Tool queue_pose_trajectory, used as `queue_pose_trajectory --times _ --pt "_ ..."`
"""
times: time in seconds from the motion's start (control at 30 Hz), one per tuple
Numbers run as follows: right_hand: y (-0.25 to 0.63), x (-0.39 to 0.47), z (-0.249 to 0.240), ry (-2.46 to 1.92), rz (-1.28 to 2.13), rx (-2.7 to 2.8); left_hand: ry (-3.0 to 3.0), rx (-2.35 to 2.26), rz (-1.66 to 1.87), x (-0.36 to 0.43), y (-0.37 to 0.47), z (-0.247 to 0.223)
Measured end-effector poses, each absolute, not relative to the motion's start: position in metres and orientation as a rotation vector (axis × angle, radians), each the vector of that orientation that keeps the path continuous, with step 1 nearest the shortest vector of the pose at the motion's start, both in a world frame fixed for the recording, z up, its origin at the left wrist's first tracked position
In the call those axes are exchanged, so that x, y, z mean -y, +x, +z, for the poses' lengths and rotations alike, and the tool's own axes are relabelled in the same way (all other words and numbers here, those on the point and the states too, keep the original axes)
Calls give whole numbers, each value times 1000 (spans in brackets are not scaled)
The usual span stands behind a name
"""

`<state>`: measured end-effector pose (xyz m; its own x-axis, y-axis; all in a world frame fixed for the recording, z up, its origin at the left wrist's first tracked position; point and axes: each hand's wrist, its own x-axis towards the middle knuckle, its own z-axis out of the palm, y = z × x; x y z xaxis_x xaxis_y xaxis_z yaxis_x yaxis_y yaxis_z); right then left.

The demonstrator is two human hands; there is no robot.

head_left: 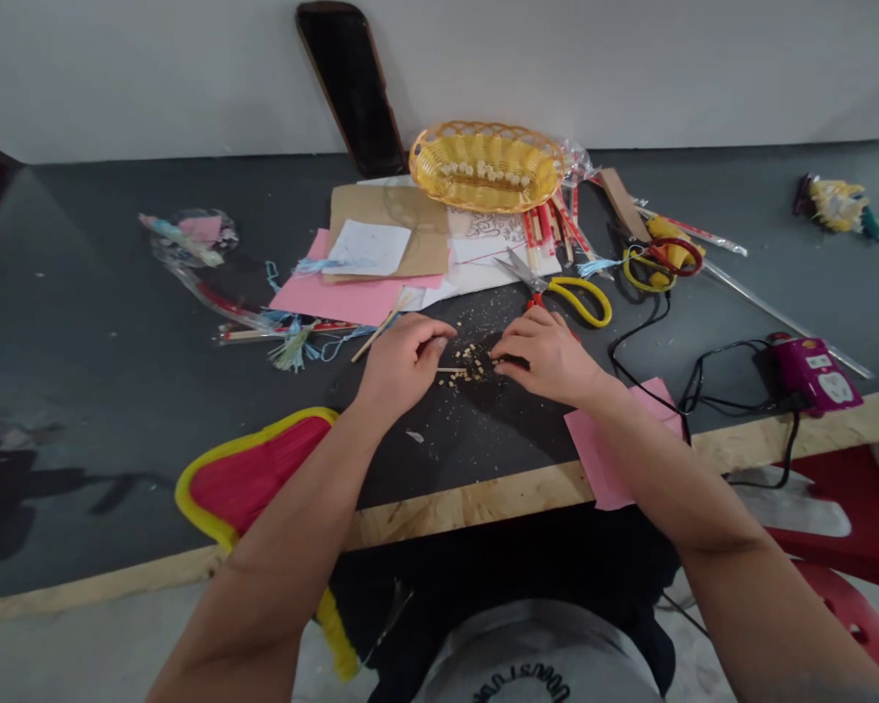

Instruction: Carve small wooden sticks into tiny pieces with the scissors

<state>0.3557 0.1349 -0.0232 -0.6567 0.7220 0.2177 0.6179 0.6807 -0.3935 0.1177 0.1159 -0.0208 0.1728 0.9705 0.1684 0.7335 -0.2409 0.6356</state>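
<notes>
My left hand (pixel 404 363) is curled just left of the middle of the dark table, its fingers bent in. A thin wooden stick (pixel 451 370) sticks out from under it to the right, low over the table. Opposite it, my right hand (pixel 546 353) has its thumb and fingertips drawn together; what they pinch is too small to make out. Between the two hands lie several small cut wooden bits (pixel 472 363) among crumbs and dark specks. Right behind my right hand are scissors (pixel 549 285) with yellow and red handles, blades apart, pointing away to the left.
A yellow woven basket (pixel 483 197) with pale bits stands at the back, a phone (pixel 352 88) leaning beside it. Pink paper (pixel 337 298), brown card (pixel 392 227) and tassels (pixel 293 347) lie left; more scissors (pixel 663 266), a purple power socket (pixel 820 374) and cables lie right.
</notes>
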Motion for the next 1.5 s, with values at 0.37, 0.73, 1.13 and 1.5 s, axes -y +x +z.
queue_pose_trajectory --times 0.37,0.73,1.13,1.5 --pt "344 -133 -25 -849 488 2224 1265 -1269 863 -105 132 -15" --pt "333 -122 -26 -637 501 2010 989 -1020 870 -98 138 -12" --pt "336 -119 -20 -651 535 2002 1138 -1138 924 -97 138 -10" --pt "336 -117 -17 -645 621 2013 1145 -1072 885 -97 137 -9"
